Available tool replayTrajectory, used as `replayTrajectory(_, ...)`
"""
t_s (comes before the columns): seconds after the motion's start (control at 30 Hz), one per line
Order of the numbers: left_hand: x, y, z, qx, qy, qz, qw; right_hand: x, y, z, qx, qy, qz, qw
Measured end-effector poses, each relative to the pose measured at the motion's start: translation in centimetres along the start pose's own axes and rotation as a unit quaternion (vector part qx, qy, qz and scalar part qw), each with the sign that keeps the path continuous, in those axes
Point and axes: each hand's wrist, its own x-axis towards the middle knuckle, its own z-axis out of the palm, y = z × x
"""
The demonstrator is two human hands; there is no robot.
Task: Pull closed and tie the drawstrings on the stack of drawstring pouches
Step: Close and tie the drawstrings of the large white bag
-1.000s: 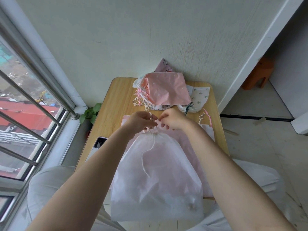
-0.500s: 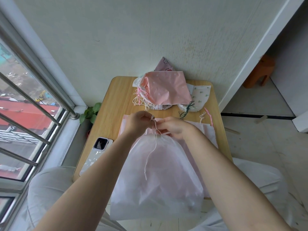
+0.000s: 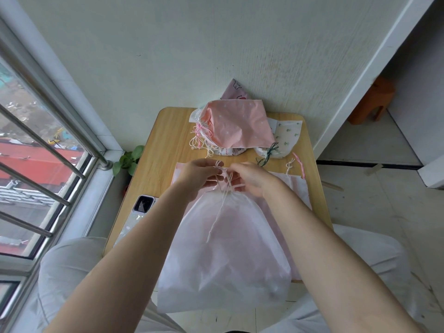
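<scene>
Both hands, left hand [image 3: 197,175] and right hand [image 3: 249,179], are now pinching the white cord [image 3: 219,205] over the cinched white pouch [image 3: 223,255], knotting having begun.

White pouch [image 3: 223,255] (gathered mouth), table-edge

Bare forearms — pale grey trousers [image 3: 72,272]

**Setting: home, enclosed balcony/window nook**

Small wooden table [image 3: 153,150] at center, set against plain painted wall [image 3: 168,56]. Barred window [image 3: 43,164] at left w/ rooftops outside. Potted plant [image 3: 128,159] on floor by sill. Tiled floor [image 3: 372,200] at right; orange stool [image 3: 371,100] upper right.
</scene>
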Motion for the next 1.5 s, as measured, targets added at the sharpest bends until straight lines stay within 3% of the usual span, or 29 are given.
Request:
replayTrajectory(0.17,0.1,0.5,-0.1,-0.139,-0.026,-0.064,0.988,0.0,-0.1,0.1,0.085,0.035,-0.002,0.996)
replayTrajectory(0.23,0.2,0.3,-0.2,-0.126,-0.028,-0.068,0.989,0.0,-0.2,-0.2,0.16,0.059,0.005,0.985)
replayTrajectory(0.33,0.4,-0.4,-0.4,-0.066,-0.008,-0.047,0.997,0.0,-0.4,-0.9,0.307,0.072,-0.005,0.949)
replayTrajectory(0.47,0.5,-0.8,-0.3,-0.13,0.002,-0.073,0.989,-0.5,-1.0,-1.8,0.467,0.034,-0.047,0.883)
replayTrajectory(0.53,0.6,-0.7,-0.3,-0.186,0.027,-0.09,0.978,-0.8,-1.4,-1.9,0.391,0.05,-0.04,0.918)
replayTrajectory(0.6,0.7,-0.6,-0.4,-0.246,0.07,-0.101,0.961,-0.8,-1.5,-1.9,0.188,0.104,-0.049,0.976)
replayTrajectory(0.63,0.8,-0.6,-0.5,-0.272,0.087,-0.102,0.953,-1.0,-1.5,-1.8,0.073,0.127,-0.063,0.987)
replayTrajectory(0.7,0.9,-0.6,-0.7,-0.302,0.107,-0.106,0.941,-1.5,-1.9,-1.6,-0.137,0.138,-0.097,0.976)
replayTrajectory(0.77,1.0,-0.8,-0.6,-0.278,0.113,-0.107,0.948,-2.2,-2.6,-1.0,-0.309,0.097,-0.102,0.941)
replayTrajectory(0.87,1.1,-1.1,-0.5,-0.181,0.127,-0.073,0.973,-2.6,-3.1,0.0,-0.456,0.062,-0.062,0.885)
replayTrajectory(1.03,0.8,-2.0,-1.1,0.034,0.206,0.003,0.978,-2.4,-2.3,1.0,-0.507,0.119,-0.086,0.849)
replayTrajectory(1.13,0.7,-2.6,-1.4,0.122,0.204,0.03,0.971,-2.3,-1.8,0.9,-0.519,0.147,-0.102,0.836)
replayTrajectory(1.3,0.6,-2.0,-2.5,0.042,0.166,0.024,0.985,-2.6,-1.9,0.0,-0.403,0.03,-0.082,0.911)
replayTrajectory(1.4,0.7,-1.6,-2.9,0.047,0.155,0.019,0.987,-2.8,-1.8,0.1,-0.414,-0.013,-0.082,0.907)
replayTrajectory(1.5,1.2,-1.9,-3.1,0.216,0.192,0.029,0.957,-2.4,-1.7,0.9,-0.432,0.016,-0.108,0.895)
